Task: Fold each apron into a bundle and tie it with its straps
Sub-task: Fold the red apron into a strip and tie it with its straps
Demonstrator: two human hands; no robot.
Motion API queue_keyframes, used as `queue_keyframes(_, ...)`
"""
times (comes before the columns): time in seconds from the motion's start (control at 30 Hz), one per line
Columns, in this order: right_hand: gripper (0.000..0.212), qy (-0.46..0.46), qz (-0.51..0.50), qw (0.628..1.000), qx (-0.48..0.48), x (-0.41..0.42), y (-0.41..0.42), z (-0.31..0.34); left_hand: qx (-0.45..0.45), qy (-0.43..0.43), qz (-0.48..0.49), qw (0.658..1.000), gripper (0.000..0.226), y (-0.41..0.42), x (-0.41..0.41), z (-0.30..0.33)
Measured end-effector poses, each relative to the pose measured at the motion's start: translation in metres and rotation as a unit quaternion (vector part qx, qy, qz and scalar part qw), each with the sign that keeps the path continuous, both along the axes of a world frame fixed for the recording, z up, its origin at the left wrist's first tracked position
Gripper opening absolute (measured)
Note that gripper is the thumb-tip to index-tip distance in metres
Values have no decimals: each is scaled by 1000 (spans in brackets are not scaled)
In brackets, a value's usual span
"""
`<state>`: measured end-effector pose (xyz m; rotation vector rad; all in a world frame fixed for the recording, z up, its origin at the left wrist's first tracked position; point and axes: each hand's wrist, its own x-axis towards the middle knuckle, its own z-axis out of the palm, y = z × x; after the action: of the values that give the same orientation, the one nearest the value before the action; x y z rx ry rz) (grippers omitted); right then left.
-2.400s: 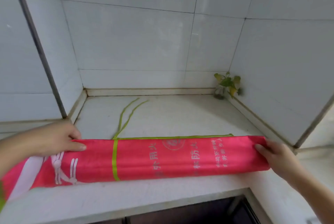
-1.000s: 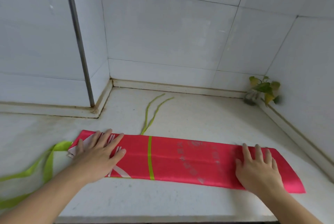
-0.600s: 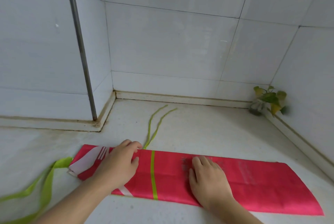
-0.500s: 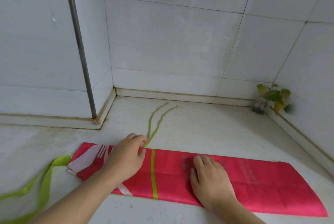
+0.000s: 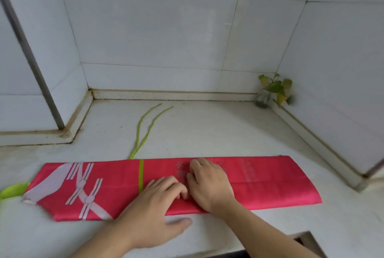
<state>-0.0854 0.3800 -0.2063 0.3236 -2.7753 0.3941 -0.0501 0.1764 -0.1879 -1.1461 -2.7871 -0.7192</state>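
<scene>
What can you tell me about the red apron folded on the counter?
The red apron of thin, slightly shiny fabric lies flat on the white counter as a long strip folded lengthwise. It bears white crossed-band graphics at its left end, faint print and a lime-green stripe; thin lime-green straps trail from its far edge. The left hand and right hand press its middle.

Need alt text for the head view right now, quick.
Both hands, left hand and right hand, press side by side on the middle of a pink apron folded into a long strip on a white counter. Green straps trail toward the tiled wall.
</scene>
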Motion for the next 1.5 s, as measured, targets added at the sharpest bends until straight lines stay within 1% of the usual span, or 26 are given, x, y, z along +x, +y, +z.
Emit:
queue_keyframes(0.07, 23, -54, 0, 997, -47, -1, 3, 5, 11, 36, 14, 999, 29, 0, 0, -7)
queue_keyframes(0.17, 34, -98, 5, 982, -162, 10, 10, 19, -11, 122, 38, 992, 25, -2, -1, -4)
queue_keyframes(0.2, 33, -106, 30, 978, -175, 17, 13, 24, -27, 161, 39, 986, 26, -3, -3, -5)
queue_keyframes(0.23, 32, -109, 68, 979, -161, 26, 17, 28, -60, 208, 32, 976, 31, -4, -6, -8)
queue_keyframes(0.27, 34, -111, 103, 981, -120, 37, 21, 33, -95, 246, 22, 964, 43, -4, -7, -8)
queue_keyframes(0.3, 37, -101, 128, 985, -57, 45, 26, 34, -119, 258, 23, 958, 58, -5, -9, -8)
queue_keyframes(0.33, 39, -77, 136, 988, 20, 51, 32, 33, -130, 257, 34, 957, 68, -7, -11, -9)
queue_keyframes(0.37, 38, -49, 126, 987, 85, 56, 40, 30, -130, 246, 42, 960, 68, -9, -11, -8)
queue_keyframes(0.4, 38, -34, 94, 987, 122, 59, 47, 28, -121, 231, 49, 964, 58, -10, -9, -4)
queue_keyframes(0.47, 50, -55, 12, 991, 125, 63, 64, 25, -125, 138, 70, 980, 25, -16, 0, 8)
queue_keyframes(0.5, 57, -63, -10, 991, 117, 65, 73, 22, -127, 106, 77, 983, 19, -23, 3, 12)
queue_keyframes(0.57, 65, -66, -27, 990, 118, 70, 90, 18, -141, 77, 128, 979, 25, -39, 6, 20)
queue_keyframes(0.63, 65, -60, -50, 989, 127, 75, 108, 16, -161, 57, 194, 966, 30, -59, 4, 23)
queue_keyframes(0.67, 64, -63, -70, 988, 124, 79, 118, 16, -163, 44, 231, 958, 29, -70, 3, 25)
queue_keyframes(0.73, 54, -76, -98, 988, 96, 81, 137, 25, -137, 6, 275, 952, 16, -91, -1, 29)
queue_keyframes(0.77, 42, -81, -104, 988, 80, 80, 146, 31, -118, -19, 286, 951, 16, -99, -2, 34)
queue_keyframes(0.8, 25, -90, -114, 987, 73, 79, 155, 39, -113, -47, 287, 950, 22, -105, -4, 41)
queue_keyframes(0.83, 9, -110, -121, 984, 70, 76, 163, 48, -126, -75, 284, 947, 26, -111, -6, 47)
queue_keyframes(0.87, 11, -140, -129, 979, 71, 74, 169, 59, -143, -101, 278, 945, 27, -116, -9, 54)
queue_keyframes(0.9, 19, -172, -130, 974, 69, 71, 175, 69, -160, -119, 272, 941, 29, -120, -12, 61)
queue_keyframes(1.0, 26, -236, -121, 962, 65, 63, 186, 90, -199, -128, 263, 935, 29, -131, -24, 69)
queue_keyframes(1.07, 26, -250, -139, 955, 76, 56, 190, 95, -215, -129, 267, 930, 27, -133, -30, 71)
queue_keyframes(1.2, 32, -230, -196, 946, 119, 39, 198, 93, -237, -131, 301, 915, 24, -132, -43, 69)
queue_keyframes(1.4, 32, -193, -218, 944, 154, 24, 207, 70, -296, -82, 325, 894, 28, -124, -48, 60)
queue_keyframes(1.5, 29, -160, -218, 949, 162, 23, 217, 57, -278, -75, 336, 897, 33, -128, -51, 55)
